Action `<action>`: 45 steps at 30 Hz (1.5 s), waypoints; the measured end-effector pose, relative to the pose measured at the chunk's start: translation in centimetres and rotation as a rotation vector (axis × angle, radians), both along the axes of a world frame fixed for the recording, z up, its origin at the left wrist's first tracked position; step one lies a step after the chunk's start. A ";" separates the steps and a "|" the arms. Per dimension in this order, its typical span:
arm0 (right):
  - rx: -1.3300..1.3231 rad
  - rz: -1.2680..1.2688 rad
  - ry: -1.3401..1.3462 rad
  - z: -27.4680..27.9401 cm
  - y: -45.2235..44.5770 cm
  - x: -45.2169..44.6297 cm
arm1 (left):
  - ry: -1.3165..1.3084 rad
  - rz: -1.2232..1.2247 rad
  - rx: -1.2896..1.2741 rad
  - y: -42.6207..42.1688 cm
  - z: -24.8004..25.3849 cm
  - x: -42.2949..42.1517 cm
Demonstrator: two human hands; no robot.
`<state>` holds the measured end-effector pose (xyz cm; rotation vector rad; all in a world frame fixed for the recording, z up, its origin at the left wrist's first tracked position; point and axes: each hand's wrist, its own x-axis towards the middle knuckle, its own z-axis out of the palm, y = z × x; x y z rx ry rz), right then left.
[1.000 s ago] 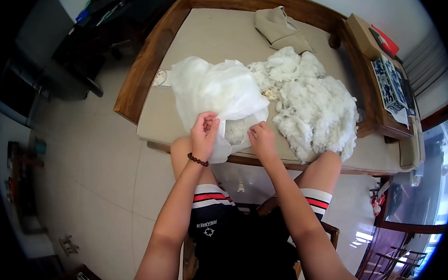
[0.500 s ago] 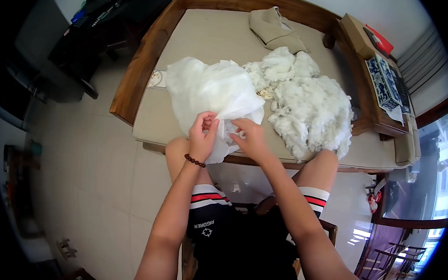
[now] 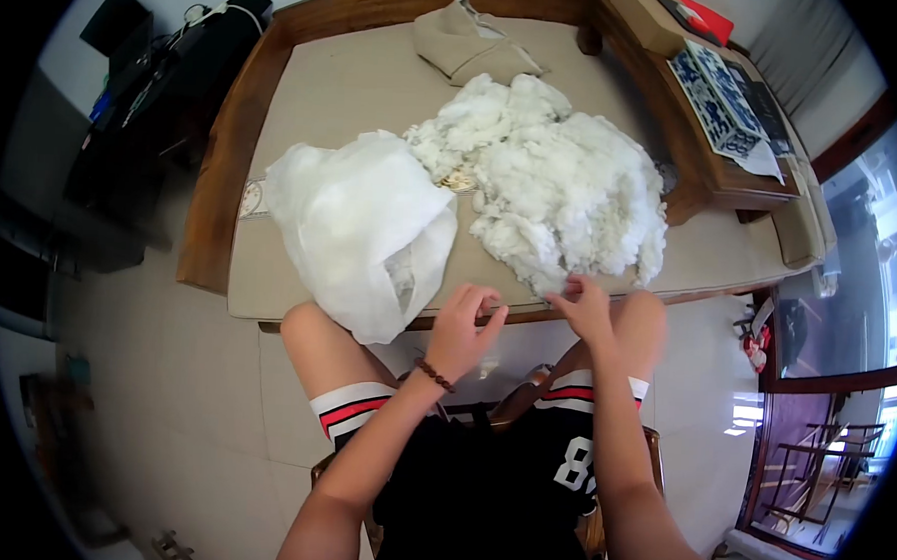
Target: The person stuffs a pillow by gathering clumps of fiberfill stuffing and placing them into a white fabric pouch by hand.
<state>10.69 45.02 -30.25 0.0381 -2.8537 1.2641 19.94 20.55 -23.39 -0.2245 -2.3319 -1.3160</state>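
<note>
A white, thin-cloth bag [image 3: 346, 215], bulging with filling, lies on the left of the seat. To its right spreads a big heap of loose white fibre stuffing [image 3: 573, 185]. My left hand [image 3: 462, 329] hovers in front of the seat edge between the two, fingers curved and apart from the thumb, holding nothing. My right hand [image 3: 585, 308] is at the heap's near edge, with thumb and fingers apart. Its fingertips are close to the fibre; whether they touch it I cannot tell.
The wooden daybed has a beige cushion [image 3: 317, 89]. A beige cloth cover [image 3: 469, 43] lies at its back. On the right, a low wooden table [image 3: 713, 179] carries a blue-and-white box [image 3: 717, 100] and a cardboard box [image 3: 645, 18]. A dark desk [image 3: 167, 78] stands at the left.
Both hands have let go of the white bag and moved right, the right hand to the heap's near edge. The camera view has shifted, so the daybed sits further left.
</note>
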 end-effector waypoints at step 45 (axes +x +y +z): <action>-0.826 0.129 -0.432 -0.1 -5.9 -1.5 | -0.992 -0.168 0.965 2.5 -6.0 -0.3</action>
